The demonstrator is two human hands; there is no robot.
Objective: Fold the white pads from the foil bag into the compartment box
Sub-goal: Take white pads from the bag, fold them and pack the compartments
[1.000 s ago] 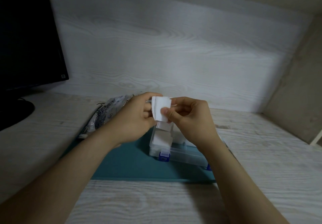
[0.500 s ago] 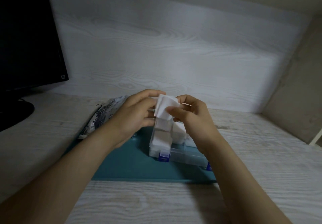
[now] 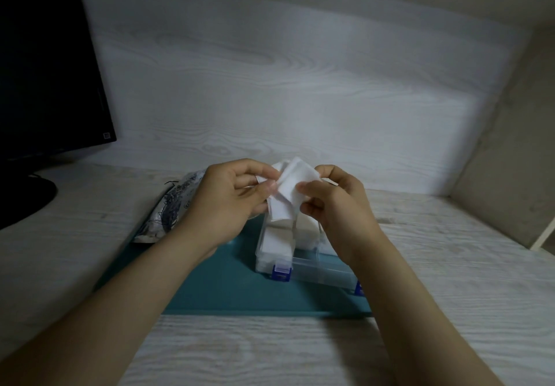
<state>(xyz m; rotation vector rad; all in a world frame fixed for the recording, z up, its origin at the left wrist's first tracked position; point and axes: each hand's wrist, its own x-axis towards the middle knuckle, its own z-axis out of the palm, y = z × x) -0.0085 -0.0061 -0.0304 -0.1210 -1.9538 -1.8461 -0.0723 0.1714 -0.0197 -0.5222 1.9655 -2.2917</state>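
Observation:
A white pad (image 3: 289, 189), partly folded, is held in the air just above the clear compartment box (image 3: 318, 274). My left hand (image 3: 231, 198) pinches its left edge between thumb and fingers. My right hand (image 3: 333, 202) pinches its right side. The box has blue latches at its front and holds white pads (image 3: 274, 241) in its left and back compartments. The foil bag (image 3: 171, 208), printed in dark ink, lies on the table left of the box, partly hidden behind my left hand.
The box stands on a teal mat (image 3: 210, 289) on a pale wood-grain table. A black monitor (image 3: 45, 64) with its round base stands at the far left. A wall closes the back and a beige side panel the right.
The pad has been turned and bent further between both hands; its upper flap now tilts to the right. Both hands stay in about the same place above the box.

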